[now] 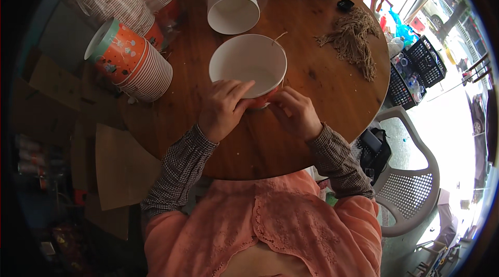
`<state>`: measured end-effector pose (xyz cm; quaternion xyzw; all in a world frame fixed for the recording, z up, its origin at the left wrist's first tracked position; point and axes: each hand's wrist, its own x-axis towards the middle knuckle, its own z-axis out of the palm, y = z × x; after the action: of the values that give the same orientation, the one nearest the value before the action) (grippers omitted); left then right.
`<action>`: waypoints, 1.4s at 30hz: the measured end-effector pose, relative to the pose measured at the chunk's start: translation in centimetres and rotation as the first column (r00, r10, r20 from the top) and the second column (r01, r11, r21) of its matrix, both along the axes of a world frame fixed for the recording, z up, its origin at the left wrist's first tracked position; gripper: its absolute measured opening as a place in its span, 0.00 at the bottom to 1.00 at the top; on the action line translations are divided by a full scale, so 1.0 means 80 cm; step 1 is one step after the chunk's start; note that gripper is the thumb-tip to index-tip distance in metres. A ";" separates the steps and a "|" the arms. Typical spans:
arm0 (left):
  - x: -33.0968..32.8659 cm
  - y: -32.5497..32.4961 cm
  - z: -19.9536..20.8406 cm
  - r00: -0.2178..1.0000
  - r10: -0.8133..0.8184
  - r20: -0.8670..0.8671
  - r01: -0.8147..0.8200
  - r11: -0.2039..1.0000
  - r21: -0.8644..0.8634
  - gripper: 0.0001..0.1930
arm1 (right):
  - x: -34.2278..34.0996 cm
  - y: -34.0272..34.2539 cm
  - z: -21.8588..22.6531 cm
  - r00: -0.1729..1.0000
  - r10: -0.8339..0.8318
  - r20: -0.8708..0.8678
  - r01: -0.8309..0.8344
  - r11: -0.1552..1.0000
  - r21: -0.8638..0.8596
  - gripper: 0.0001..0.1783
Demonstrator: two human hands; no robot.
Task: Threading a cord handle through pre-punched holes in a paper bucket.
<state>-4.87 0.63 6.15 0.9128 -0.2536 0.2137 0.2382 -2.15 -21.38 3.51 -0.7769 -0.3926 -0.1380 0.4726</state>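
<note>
A paper bucket (244,58), white inside with an orange outer wall, stands tilted toward me on the round wooden table. A short tan string (279,37) pokes through its far rim. My left hand (223,108) grips the near rim, fingers over the edge and thumb on the outside. At the near right of the rim, my right hand (296,112) is closed in a pinch; a bit of string shows beside its fingertips, the rest being hidden by the fingers. To the right lies a loose bundle of cut strings (356,40).
Nested orange buckets (138,63) lean at the table's left. Bagged bucket stacks (231,4) line the far side. A small black object (344,5) sits beside the strings. Right of the wooden table (317,136) are black crates (410,82) and a plastic chair (410,194); cardboard (122,168) stands left.
</note>
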 end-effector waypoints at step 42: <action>0.025 0.432 0.063 0.964 -0.082 -0.253 -0.265 -0.234 -0.935 0.08 | 0.006 0.003 -0.071 0.998 -0.050 -0.038 0.042 0.981 -0.187 0.13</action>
<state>-2.88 35.17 11.22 0.4121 0.1079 0.2453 0.8708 -1.70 -21.15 -2.16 -0.8293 -0.3756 -0.0952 0.4027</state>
